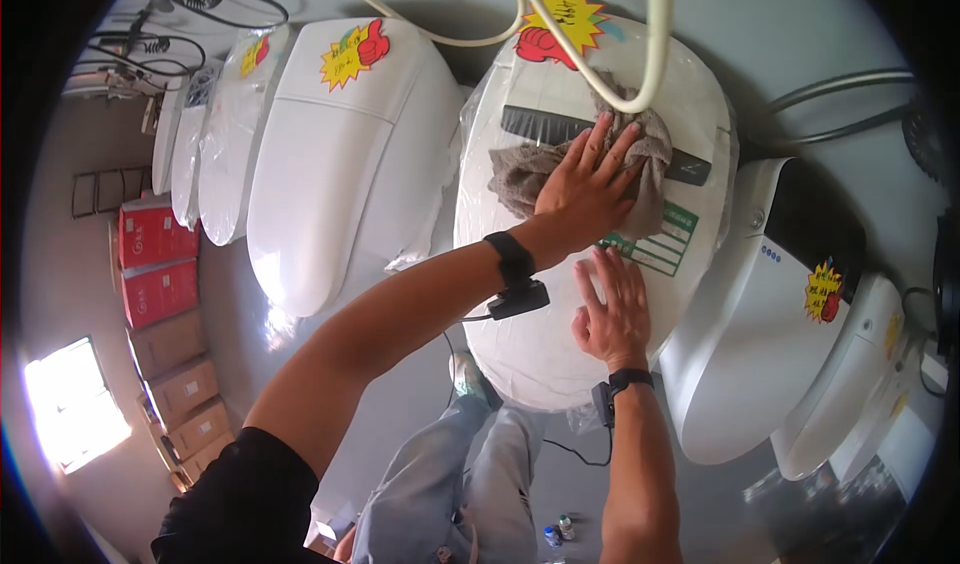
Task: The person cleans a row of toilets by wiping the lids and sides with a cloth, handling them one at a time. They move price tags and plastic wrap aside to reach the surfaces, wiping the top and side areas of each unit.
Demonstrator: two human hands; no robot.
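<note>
Fingers: the left fingers (596, 146) spread slightly apart, laid flat over the cloth rather than gripping; the right fingers (614, 282) are out straight, index a little off the others, thumb bent in
Cloth: the grey-brown cloth (520, 179) sits bunched under the left hand (590, 179), across the dark strip (688, 168) on top of the white unit
Right hand: the right hand (613, 314) is palm down at the lower edge of the green label (675, 236); I can't tell how firmly it touches
White unit: the rounded white unit (530, 324) is in the middle, right in front of the person's legs (430, 484)
Edges: its left side comes close to the next white unit (330, 154) near the top, its lower right side close to the black-topped unit (725, 334)
Open room: bare floor (725, 504) shows at the lower right
Hose: the pale hose (658, 34) loops down over the cloth's upper edge, leaving little room by the left fingertips
Wrapping: clear plastic (583, 420) covers the white unit, loose at its rim
Boxes: red boxes (160, 292) and brown boxes (185, 394) stack along the wall, contents hidden
Bottles: two small bottles (567, 528) stand on the floor, too small to tell what is inside
</note>
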